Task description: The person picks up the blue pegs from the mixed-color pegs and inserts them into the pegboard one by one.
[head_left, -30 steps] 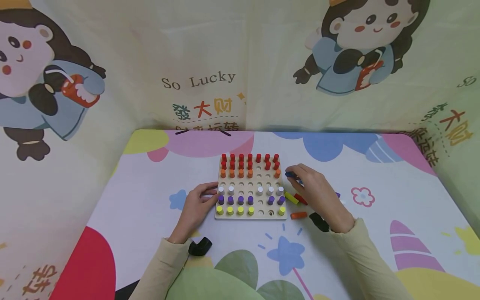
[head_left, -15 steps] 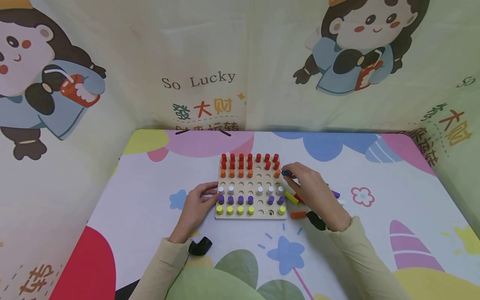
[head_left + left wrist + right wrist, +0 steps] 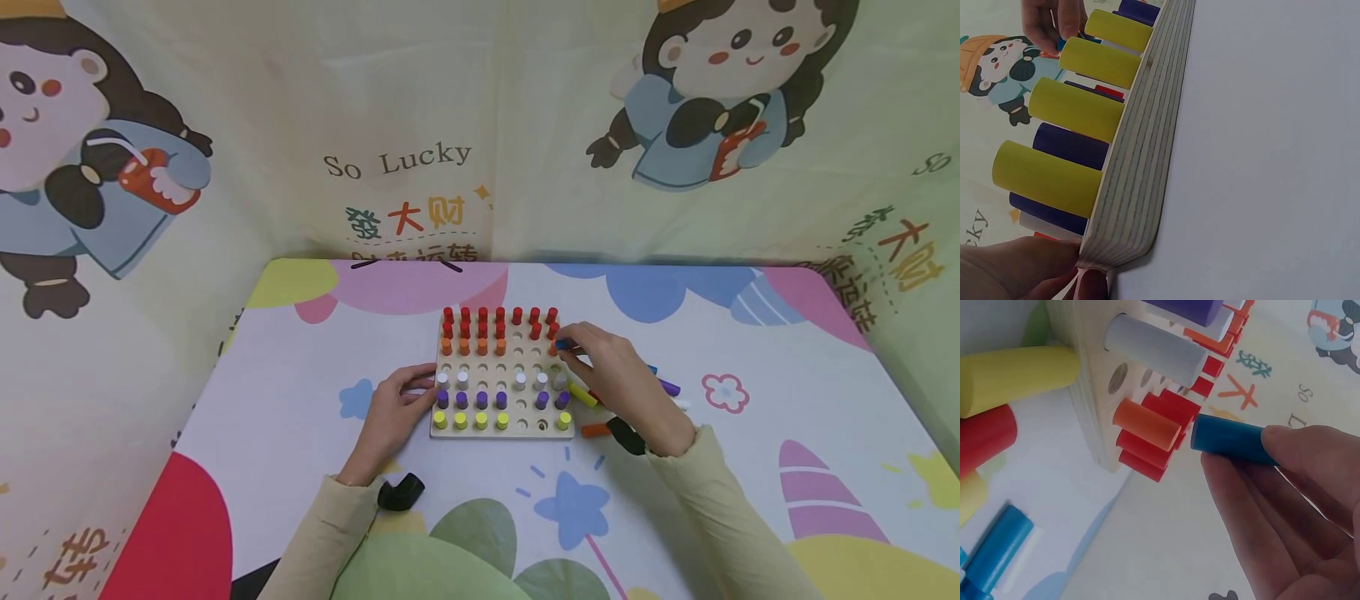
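Observation:
A wooden pegboard (image 3: 510,436) stands on the table with rows of red, orange, white, purple and yellow pegs and several bare holes. My left hand (image 3: 397,412) holds its left edge; the left wrist view has thumb and a fingertip at the corner beside the yellow pegs (image 3: 1047,178). With thumb and fingers, my right hand (image 3: 626,383) pinches a blue peg (image 3: 1232,439). That peg is above the board's right side, near the orange peg (image 3: 1146,424) at the row's end. In the right wrist view it lies roughly level with the standing pegs, apart from the holes.
Right of the board lie loose pegs: a yellow peg (image 3: 582,395), an orange peg (image 3: 596,430), a purple peg (image 3: 670,387) and blue ones (image 3: 999,547). My right forearm crosses above this area. A patterned cloth wall (image 3: 420,108) rises behind the table.
My right hand has moved left with the blue peg, from beside the board to over its right edge. The left hand stays at the left edge.

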### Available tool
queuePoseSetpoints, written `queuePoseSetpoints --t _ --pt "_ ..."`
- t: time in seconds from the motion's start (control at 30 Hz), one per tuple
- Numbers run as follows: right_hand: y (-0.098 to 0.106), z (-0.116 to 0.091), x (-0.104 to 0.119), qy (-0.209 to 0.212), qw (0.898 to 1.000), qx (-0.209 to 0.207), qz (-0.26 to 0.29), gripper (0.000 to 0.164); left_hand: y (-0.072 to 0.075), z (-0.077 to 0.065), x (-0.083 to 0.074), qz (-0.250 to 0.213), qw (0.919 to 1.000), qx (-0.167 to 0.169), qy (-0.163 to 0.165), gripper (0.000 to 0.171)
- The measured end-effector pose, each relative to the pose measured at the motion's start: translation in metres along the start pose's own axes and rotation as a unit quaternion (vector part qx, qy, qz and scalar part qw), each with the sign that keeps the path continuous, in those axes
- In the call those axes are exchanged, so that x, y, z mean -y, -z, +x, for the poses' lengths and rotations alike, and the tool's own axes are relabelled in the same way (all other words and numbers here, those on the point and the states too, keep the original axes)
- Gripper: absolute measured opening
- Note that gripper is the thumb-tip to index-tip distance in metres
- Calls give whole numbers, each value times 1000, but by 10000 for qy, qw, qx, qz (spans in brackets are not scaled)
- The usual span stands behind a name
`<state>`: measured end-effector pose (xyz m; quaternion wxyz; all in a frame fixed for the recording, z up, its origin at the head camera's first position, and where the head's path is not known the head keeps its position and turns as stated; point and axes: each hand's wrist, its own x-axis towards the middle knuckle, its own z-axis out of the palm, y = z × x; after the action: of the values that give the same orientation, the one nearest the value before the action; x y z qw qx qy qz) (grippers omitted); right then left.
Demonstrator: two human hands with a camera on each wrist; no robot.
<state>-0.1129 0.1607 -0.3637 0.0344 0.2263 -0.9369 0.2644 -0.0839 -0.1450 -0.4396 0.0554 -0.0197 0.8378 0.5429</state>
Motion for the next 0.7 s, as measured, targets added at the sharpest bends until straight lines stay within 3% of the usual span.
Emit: queuePoseSetpoints --t 0.7 --pt "-1 18 18 -145 9985 456 265 29 2 0 -2 51 10000 30 16 40"
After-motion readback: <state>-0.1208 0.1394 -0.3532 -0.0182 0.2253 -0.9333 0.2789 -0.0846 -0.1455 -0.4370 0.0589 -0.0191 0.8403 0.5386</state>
